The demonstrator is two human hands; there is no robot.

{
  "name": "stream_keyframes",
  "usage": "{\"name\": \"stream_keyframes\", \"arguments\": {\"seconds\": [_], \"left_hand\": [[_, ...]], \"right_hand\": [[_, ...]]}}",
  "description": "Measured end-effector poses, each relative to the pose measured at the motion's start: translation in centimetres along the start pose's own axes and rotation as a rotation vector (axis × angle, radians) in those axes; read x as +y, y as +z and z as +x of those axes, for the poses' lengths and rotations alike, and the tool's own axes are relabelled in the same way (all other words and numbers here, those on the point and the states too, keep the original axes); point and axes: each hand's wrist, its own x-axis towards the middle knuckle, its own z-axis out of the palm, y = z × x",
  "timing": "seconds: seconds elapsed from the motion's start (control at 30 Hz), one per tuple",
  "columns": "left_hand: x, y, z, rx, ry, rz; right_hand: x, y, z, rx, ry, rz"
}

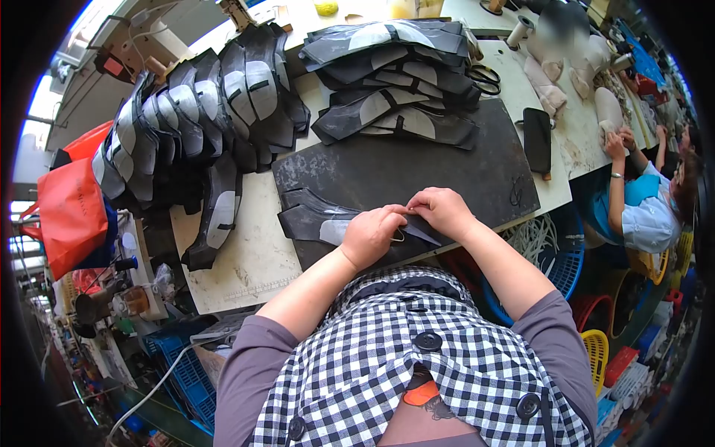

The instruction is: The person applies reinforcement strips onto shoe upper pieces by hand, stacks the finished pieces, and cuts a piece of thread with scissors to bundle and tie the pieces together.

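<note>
Over a dark work mat, both of my hands meet at a black cut piece with a grey patch. My left hand is closed over the right part of this piece, its fingers bent and pinching. Close beside it, my right hand pinches thumb and forefinger together at the left fingertips; anything between them is too small to make out. A pale pointed shape shows below the right hand. A thin yellowish loop sticks out under the left fingers.
Stacked black pieces lie at the mat's back edge. More overlapping pieces fill the table's left side. Black-handled scissors and a phone lie at right. A blue basket stands below. Another person works at far right.
</note>
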Motion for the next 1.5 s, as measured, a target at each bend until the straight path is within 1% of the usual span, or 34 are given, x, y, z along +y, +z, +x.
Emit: {"name": "stream_keyframes", "arguments": {"seconds": [0.07, 0.1, 0.13, 0.17, 0.23, 0.3, 0.37, 0.4, 0.43, 0.47, 0.5, 0.53, 0.6, 0.63, 0.67, 0.7, 0.77, 0.8, 0.83, 0.87, 0.9, 0.97, 1.03, 1.07, 1.13, 1.17, 1.2, 1.23, 1.3, 1.37, 1.43, 1.47, 1.5], "left_hand": [[0.7, -2.3, -1.0, 0.006, -0.225, -0.149], [1.8, -4.8, -1.1, 0.083, -0.330, -0.256], [2.0, -6.2, -1.6, 0.270, -0.313, -0.546], [2.2, -9.0, -1.7, 0.400, -0.191, -0.520], [2.4, -15.0, -3.4, 0.655, -0.223, -0.604], [3.9, -20.0, -5.0, 0.705, -0.335, -0.588], [6.1, -22.5, -5.6, 0.328, -0.519, -0.098], [7.7, -22.9, -4.2, 0.053, -0.645, -0.038], [8.2, -21.2, -2.6, -0.087, -0.675, -0.044], [8.2, -18.6, -1.1, -0.222, -0.662, 0.020], [7.7, -15.7, 0.5, -0.424, -0.715, 0.013], [6.3, -11.9, 0.8, -0.527, -0.614, 0.009], [4.3, -3.9, 2.0, -0.595, -0.518, -0.168], [3.7, -0.9, 2.9, -0.627, -0.413, -0.193], [3.6, 1.4, 3.5, -0.582, -0.380, -0.162], [3.8, 2.6, 3.9, -0.515, -0.377, -0.140], [4.6, 1.5, 4.3, -0.398, -0.382, -0.140], [4.4, 0.6, 4.0, -0.358, -0.428, -0.128], [4.0, -0.7, 3.4, -0.319, -0.474, -0.111], [3.7, -2.1, 2.9, -0.228, -0.526, -0.091], [3.3, -3.5, 2.4, -0.209, -0.578, -0.081], [2.1, -4.5, 1.3, -0.227, -0.648, 0.056], [0.6, -3.7, -0.1, -0.337, -0.635, 0.147], [0.1, -3.1, -0.6, -0.392, -0.630, 0.189], [0.9, -2.8, 0.2, -0.406, -0.704, 0.067], [1.5, -2.8, 0.7, -0.413, -0.743, 0.006], [2.0, -3.0, 1.0, -0.413, -0.742, -0.114], [2.1, -2.9, 0.7, -0.369, -0.725, -0.306], [2.3, -3.6, 0.1, -0.302, -0.680, -0.755], [2.6, -5.1, -0.3, -0.054, -0.576, -1.033], [2.2, -6.3, 0.4, 0.167, -0.660, -0.990], [0.7, -6.3, 0.8, 0.144, -0.752, -0.747], [-1.3, -5.8, 1.2, 0.121, -0.833, -0.502]], "right_hand": [[0.6, -0.5, 0.8, 0.127, -0.041, -0.018], [1.2, -0.9, 1.1, 0.190, -0.061, -0.025], [1.7, -1.6, 1.6, 0.246, -0.104, -0.039], [3.0, -2.1, 2.1, 0.304, -0.101, -0.126], [6.5, -3.3, 2.5, 0.371, -0.098, -0.164], [8.1, -4.7, 2.3, 0.355, -0.153, -0.185], [8.7, -5.3, 2.4, 0.324, -0.204, -0.211], [9.1, -5.5, 2.5, 0.319, -0.232, -0.233], [9.3, -5.8, 2.6, 0.310, -0.266, -0.259], [9.2, -6.0, 2.9, 0.365, -0.277, -0.179], [8.9, -6.0, 3.2, 0.422, -0.286, -0.099], [8.6, -5.9, 3.4, 0.479, -0.292, -0.016], [7.8, -5.9, 3.2, 0.493, -0.018, 0.445], [7.3, -6.0, 3.0, 0.493, 0.126, 0.672], [6.0, -6.5, 2.6, 0.514, 0.175, 0.819], [5.5, -7.3, 2.0, 0.483, 0.206, 0.826], [5.0, -8.4, 1.0, 0.408, 0.263, 0.837], [5.5, -8.2, 0.6, 0.400, 0.238, 0.839], [5.6, -8.1, 0.2, 0.342, 0.283, 0.820], [5.6, -7.9, -0.2, 0.287, 0.324, 0.805], [5.5, -7.6, -0.4, 0.237, 0.366, 0.792], [4.5, -6.2, -0.3, 0.174, 0.410, 0.774], [3.8, -4.0, 0.1, 0.130, 0.351, 0.804], [3.1, -3.5, 0.2, 0.115, 0.236, 0.656], [0.6, -2.8, 0.7, 0.091, 0.003, 0.339], [-0.2, -2.7, 1.2, 0.159, -0.273, 0.035], [-0.4, -2.4, 1.4, 0.152, -0.346, -0.098], [-0.4, -2.0, 1.6, 0.146, -0.419, -0.230], [0.6, -2.0, 1.7, 0.103, -0.462, -0.250], [1.4, -2.0, 1.2, 0.066, -0.474, -0.227], [1.7, -2.1, -0.1, 0.036, -0.455, -0.168], [1.7, -2.0, -0.8, -0.032, -0.345, -0.124], [1.7, -1.8, -1.3, -0.029, -0.319, -0.120]]}}
